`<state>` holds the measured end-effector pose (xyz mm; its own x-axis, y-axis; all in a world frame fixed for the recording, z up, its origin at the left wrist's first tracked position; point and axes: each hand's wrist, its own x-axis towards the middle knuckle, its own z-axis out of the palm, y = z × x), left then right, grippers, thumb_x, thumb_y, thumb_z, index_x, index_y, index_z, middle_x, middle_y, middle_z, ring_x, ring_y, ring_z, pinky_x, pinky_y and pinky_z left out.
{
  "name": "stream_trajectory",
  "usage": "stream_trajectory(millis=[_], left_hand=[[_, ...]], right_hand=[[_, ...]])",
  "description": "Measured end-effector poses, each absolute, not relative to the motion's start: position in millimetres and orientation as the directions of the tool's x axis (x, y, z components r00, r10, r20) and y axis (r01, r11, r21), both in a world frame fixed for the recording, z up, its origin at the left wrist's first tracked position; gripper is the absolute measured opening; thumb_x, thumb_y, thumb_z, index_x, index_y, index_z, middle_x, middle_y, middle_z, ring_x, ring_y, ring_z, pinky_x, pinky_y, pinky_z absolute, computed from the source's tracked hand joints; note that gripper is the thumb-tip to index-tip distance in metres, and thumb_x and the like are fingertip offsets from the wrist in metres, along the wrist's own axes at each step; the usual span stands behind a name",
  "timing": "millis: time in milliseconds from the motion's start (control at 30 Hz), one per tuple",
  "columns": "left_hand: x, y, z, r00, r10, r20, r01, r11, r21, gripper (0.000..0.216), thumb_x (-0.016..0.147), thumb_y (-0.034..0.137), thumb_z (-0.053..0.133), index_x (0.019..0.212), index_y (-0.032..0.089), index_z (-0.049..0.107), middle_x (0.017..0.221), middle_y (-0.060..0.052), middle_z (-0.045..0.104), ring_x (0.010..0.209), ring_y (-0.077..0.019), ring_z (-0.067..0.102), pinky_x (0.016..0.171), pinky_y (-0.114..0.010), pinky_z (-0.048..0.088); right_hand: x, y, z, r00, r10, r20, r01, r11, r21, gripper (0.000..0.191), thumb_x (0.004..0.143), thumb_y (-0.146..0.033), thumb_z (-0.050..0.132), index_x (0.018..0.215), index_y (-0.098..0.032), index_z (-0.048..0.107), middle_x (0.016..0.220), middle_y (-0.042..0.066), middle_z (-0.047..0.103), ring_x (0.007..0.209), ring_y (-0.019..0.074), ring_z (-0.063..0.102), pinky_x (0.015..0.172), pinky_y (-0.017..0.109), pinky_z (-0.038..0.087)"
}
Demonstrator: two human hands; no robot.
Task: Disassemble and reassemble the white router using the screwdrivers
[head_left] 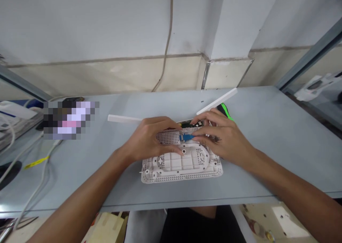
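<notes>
at the far left, white cables [32,164] run across the grey table [256,157], one with a yellow tag [36,162] on it, and a pixelated patch hides whatever lies beside them. a white plastic strip [123,118] lies flat behind the left hand [146,138], which is curled and half closed, fingers over a perforated white panel [168,138] and thumb at its near side, holding it. the panel sits on a white plastic casing [181,170], which lies face up near the middle of the table, towards the front edge. a blue plastic piece [187,137] sits on the panel, between the hands. the right hand [221,138] is half closed, its fingers [199,130] at the blue piece, but i cannot tell if they grip it. behind them are a small dark circuit board [192,124], a second white strip [216,101] and a green and black object [226,111].
</notes>
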<state>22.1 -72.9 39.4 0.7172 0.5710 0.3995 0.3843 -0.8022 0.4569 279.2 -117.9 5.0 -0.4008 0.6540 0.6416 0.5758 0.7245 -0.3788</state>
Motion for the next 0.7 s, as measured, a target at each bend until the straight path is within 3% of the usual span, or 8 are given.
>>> stream_trajectory(millis=[233, 700], left_hand=[[20.9, -73.4, 41.4, 0.708, 0.585, 0.395, 0.413, -0.797, 0.441, 0.045, 0.080, 0.057, 0.087, 0.106, 0.022, 0.076, 0.101, -0.005, 0.081, 0.087, -0.0203, 0.076, 0.082, -0.031, 0.059], [21.7, -74.6, 36.7, 0.671, 0.634, 0.384, 0.402, -0.746, 0.531, 0.054, 0.071, 0.061, 0.091, 0.111, 0.027, 0.079, 0.098, -0.003, 0.082, 0.084, -0.0214, 0.077, 0.082, -0.031, 0.061]], right_hand=[[280.4, -118.3, 5.2, -0.382, 0.681, 0.625, 0.592, 0.699, -0.401, 0.013, 0.096, -0.016, 0.071, 0.103, -0.023, 0.080, 0.117, 0.006, 0.076, 0.105, 0.0247, 0.067, 0.086, 0.047, 0.060], [277.8, -115.6, 0.4, -0.476, 0.531, 0.701, 0.373, 0.844, -0.386, 0.014, 0.098, -0.013, 0.066, 0.102, -0.024, 0.074, 0.101, 0.007, 0.070, 0.098, 0.0215, 0.070, 0.085, 0.044, 0.062]])
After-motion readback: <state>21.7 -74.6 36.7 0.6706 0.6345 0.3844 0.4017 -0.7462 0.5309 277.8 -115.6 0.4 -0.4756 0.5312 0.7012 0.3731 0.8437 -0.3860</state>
